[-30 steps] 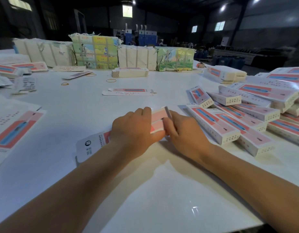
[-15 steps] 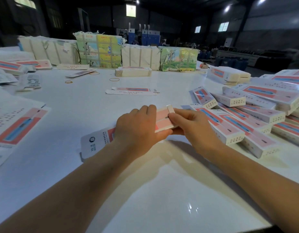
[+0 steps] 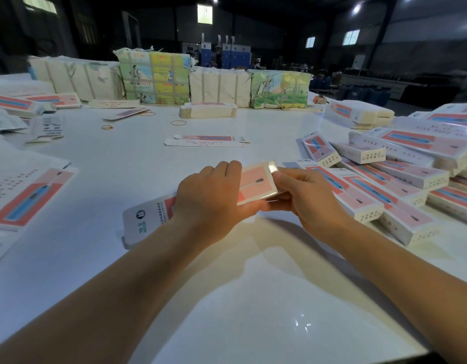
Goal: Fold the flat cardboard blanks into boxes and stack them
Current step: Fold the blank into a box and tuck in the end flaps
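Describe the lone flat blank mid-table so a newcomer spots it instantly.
On the white table, look past both hands toward the wrapped bundles along the far edge. About halfway lies one flat blank, pink-and-blue panel up. Unlike the stacked blanks behind it, it lies single, nothing touching it.

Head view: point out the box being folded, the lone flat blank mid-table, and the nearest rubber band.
Box being folded (image 3: 256, 183): head view, pink top panel.
Flat blank (image 3: 206, 140): head view, printed centre.
Rubber band (image 3: 178, 123): head view, its loop.

White glossy table (image 3: 227, 298), flat printed blanks (image 3: 207, 141) at centre and left, folded boxes (image 3: 400, 179) piled right, wrapped bundles (image 3: 153, 77) along far edge, rubber bands (image 3: 178, 123).
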